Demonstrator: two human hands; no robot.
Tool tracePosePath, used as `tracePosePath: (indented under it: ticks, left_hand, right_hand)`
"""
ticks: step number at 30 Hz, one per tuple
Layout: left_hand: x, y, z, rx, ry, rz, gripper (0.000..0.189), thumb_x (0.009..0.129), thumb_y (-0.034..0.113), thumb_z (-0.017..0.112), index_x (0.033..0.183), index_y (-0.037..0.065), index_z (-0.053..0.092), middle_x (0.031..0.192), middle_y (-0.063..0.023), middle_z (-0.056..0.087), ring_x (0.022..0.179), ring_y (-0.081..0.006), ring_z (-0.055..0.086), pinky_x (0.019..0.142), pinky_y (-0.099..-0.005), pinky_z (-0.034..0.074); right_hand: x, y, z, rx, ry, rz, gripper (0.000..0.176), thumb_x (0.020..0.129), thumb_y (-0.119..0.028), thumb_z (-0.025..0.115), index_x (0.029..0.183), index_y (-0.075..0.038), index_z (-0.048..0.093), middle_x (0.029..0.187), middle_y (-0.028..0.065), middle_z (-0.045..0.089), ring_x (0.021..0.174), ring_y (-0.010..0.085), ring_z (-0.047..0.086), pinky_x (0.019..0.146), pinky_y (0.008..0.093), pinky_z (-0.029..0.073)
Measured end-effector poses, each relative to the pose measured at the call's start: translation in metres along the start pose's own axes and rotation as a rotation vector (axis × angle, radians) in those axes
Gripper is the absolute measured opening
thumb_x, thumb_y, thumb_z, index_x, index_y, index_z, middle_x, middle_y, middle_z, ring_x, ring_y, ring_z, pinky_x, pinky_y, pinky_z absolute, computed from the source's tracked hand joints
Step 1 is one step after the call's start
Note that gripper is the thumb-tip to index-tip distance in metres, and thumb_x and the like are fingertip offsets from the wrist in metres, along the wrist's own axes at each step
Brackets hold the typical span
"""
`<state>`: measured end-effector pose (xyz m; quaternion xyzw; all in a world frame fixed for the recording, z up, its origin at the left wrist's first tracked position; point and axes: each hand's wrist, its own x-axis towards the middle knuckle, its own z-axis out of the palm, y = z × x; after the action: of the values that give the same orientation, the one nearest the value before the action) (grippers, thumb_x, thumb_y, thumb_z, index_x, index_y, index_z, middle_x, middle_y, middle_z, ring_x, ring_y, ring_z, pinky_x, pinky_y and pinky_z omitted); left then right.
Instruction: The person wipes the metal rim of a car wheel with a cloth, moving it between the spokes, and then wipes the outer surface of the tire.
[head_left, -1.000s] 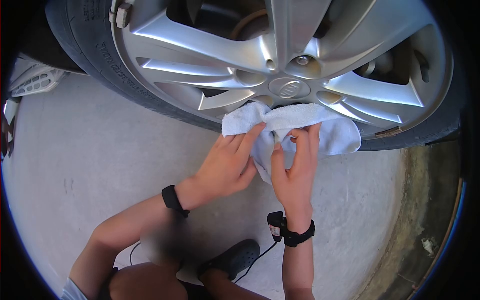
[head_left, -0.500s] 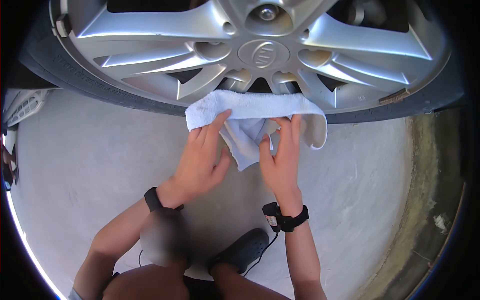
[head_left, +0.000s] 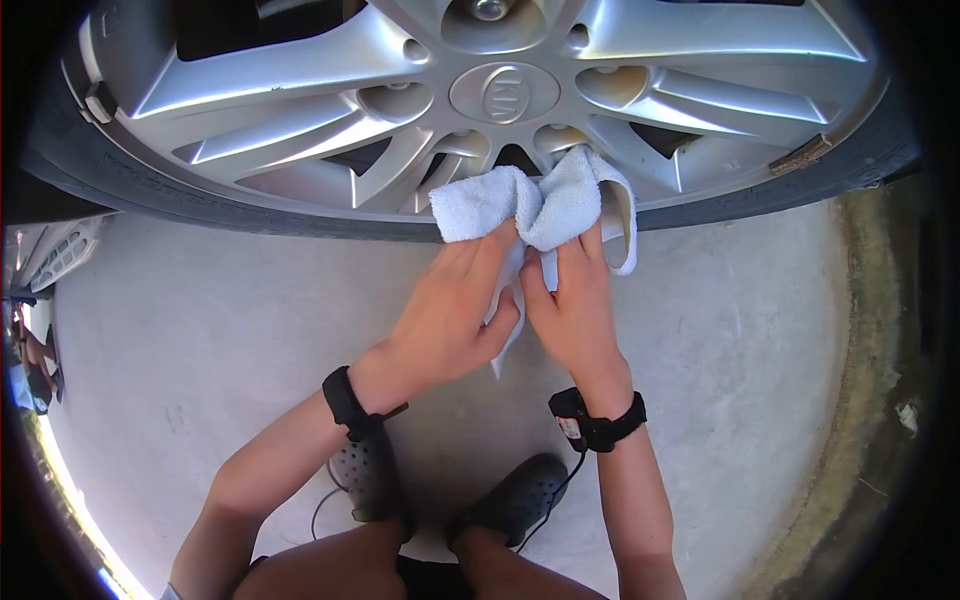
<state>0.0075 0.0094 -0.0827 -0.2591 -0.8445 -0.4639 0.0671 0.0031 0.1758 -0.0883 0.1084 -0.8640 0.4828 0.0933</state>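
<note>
A light blue-white cloth (head_left: pixel 565 205) is bunched up against the lower spokes of a silver alloy wheel (head_left: pixel 300 70), with a fold standing up in its middle. My left hand (head_left: pixel 455 300) grips the cloth's left part, its fingertips tucked under the near edge and the thumb bent in. On the right part, my right hand (head_left: pixel 580 305) has its fingers in the cloth, close beside the left. One end of the cloth loops down at the right, and a thin corner hangs between my hands. The KIA cap (head_left: pixel 504 93) sits at the wheel's centre.
The dark tyre (head_left: pixel 300 222) runs below the rim, with a wheel weight (head_left: pixel 100 102) at left and a brownish strip (head_left: pixel 800 153) at right. Black clogs (head_left: pixel 510 497) are on my feet on the concrete floor (head_left: pixel 720 380). A thin cable (head_left: pixel 548 505) hangs from the right wristband.
My hands have come closer together, bunching the cloth that was stretched out flat before. The wheel now appears slightly further left and up, and the left clog has come into view.
</note>
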Motion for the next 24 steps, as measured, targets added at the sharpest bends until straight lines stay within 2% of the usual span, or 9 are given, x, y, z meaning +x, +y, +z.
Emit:
tracePosePath:
  ticks: [2, 5, 7, 11, 13, 16, 19, 23, 24]
  left_hand:
    - [0.001, 0.000, -0.001, -0.042, -0.022, -0.061, 0.062, 0.081, 0.001, 0.060, 0.140, -0.004, 0.041, 0.112, -0.0254, 0.058, 0.104, -0.0433, 0.057, 0.088, -0.0472, 0.048]
    - [-0.001, -0.001, -0.004, -0.068, -0.076, -0.075, 0.066, 0.082, 0.002, 0.061, 0.143, -0.003, 0.036, 0.120, -0.0281, 0.054, 0.109, -0.0455, 0.056, 0.091, -0.0465, 0.047]
    - [0.001, 0.000, 0.002, -0.140, -0.080, -0.089, 0.072, 0.082, 0.002, 0.062, 0.147, -0.003, 0.031, 0.131, -0.0286, 0.050, 0.115, -0.0459, 0.056, 0.097, -0.0452, 0.045]
    - [0.017, 0.010, 0.001, -0.306, -0.088, -0.092, 0.077, 0.082, 0.001, 0.059, 0.150, -0.001, 0.024, 0.137, -0.0247, 0.045, 0.125, -0.0390, 0.052, 0.104, -0.0422, 0.040]
    - [0.016, 0.010, 0.008, -0.355, -0.062, -0.063, 0.078, 0.082, -0.001, 0.057, 0.151, 0.000, 0.021, 0.140, -0.0217, 0.042, 0.132, -0.0346, 0.047, 0.109, -0.0407, 0.036]
    - [0.015, 0.003, 0.013, -0.370, 0.017, 0.008, 0.073, 0.079, -0.004, 0.056, 0.146, 0.001, 0.029, 0.133, -0.0239, 0.044, 0.126, -0.0405, 0.046, 0.107, -0.0425, 0.037]
    - [0.016, -0.001, 0.013, -0.482, -0.053, 0.001, 0.078, 0.081, -0.005, 0.054, 0.151, 0.002, 0.022, 0.146, -0.0163, 0.037, 0.142, -0.0277, 0.032, 0.117, -0.0411, 0.023]
    - [0.005, -0.011, 0.017, -0.570, 0.004, -0.080, 0.075, 0.079, -0.006, 0.055, 0.148, 0.001, 0.027, 0.143, -0.0154, 0.040, 0.140, -0.0259, 0.035, 0.117, -0.0398, 0.024]
    - [-0.001, -0.015, 0.017, -0.554, -0.014, -0.117, 0.074, 0.079, -0.006, 0.055, 0.147, 0.001, 0.028, 0.143, -0.0151, 0.040, 0.140, -0.0255, 0.035, 0.117, -0.0394, 0.024]
  right_hand:
    - [-0.001, 0.003, 0.002, -0.091, 0.015, 0.014, 0.047, 0.084, 0.003, 0.058, 0.131, 0.001, 0.055, 0.154, 0.0297, 0.033, 0.116, 0.0492, 0.056, 0.091, 0.0455, 0.051]
    - [-0.001, -0.001, 0.001, -0.082, 0.038, -0.017, 0.047, 0.084, 0.004, 0.057, 0.131, 0.001, 0.056, 0.153, 0.0265, 0.036, 0.117, 0.0446, 0.057, 0.093, 0.0425, 0.051]
    - [0.002, 0.000, -0.001, 0.166, 0.023, -0.013, 0.047, 0.084, 0.004, 0.057, 0.131, 0.001, 0.056, 0.148, 0.0223, 0.041, 0.118, 0.0387, 0.057, 0.093, 0.0407, 0.051]
    - [0.008, -0.013, -0.001, 0.490, 0.056, 0.038, 0.048, 0.082, 0.005, 0.057, 0.129, 0.001, 0.057, 0.136, 0.0148, 0.052, 0.117, 0.0278, 0.055, 0.095, 0.0379, 0.049]
    - [0.007, -0.010, -0.006, 0.517, 0.029, 0.059, 0.048, 0.081, 0.006, 0.058, 0.129, 0.001, 0.058, 0.133, 0.0133, 0.054, 0.116, 0.0266, 0.056, 0.095, 0.0373, 0.049]
    - [0.009, -0.006, -0.018, 0.553, -0.043, 0.012, 0.048, 0.081, 0.006, 0.058, 0.128, 0.002, 0.058, 0.131, 0.0124, 0.055, 0.114, 0.0255, 0.056, 0.095, 0.0363, 0.048]
    - [0.006, 0.002, -0.029, 0.518, -0.116, -0.060, 0.044, 0.082, 0.006, 0.058, 0.126, 0.004, 0.058, 0.129, 0.0130, 0.055, 0.112, 0.0262, 0.056, 0.096, 0.0359, 0.046]
    - [-0.009, -0.006, -0.011, 0.456, -0.186, -0.029, 0.038, 0.085, 0.004, 0.058, 0.123, 0.005, 0.058, 0.127, 0.0151, 0.054, 0.110, 0.0279, 0.056, 0.099, 0.0368, 0.045]
    - [-0.018, -0.001, -0.006, 0.449, -0.199, 0.028, 0.035, 0.086, 0.004, 0.058, 0.121, 0.006, 0.059, 0.133, 0.0182, 0.053, 0.119, 0.0317, 0.055, 0.102, 0.0377, 0.044]
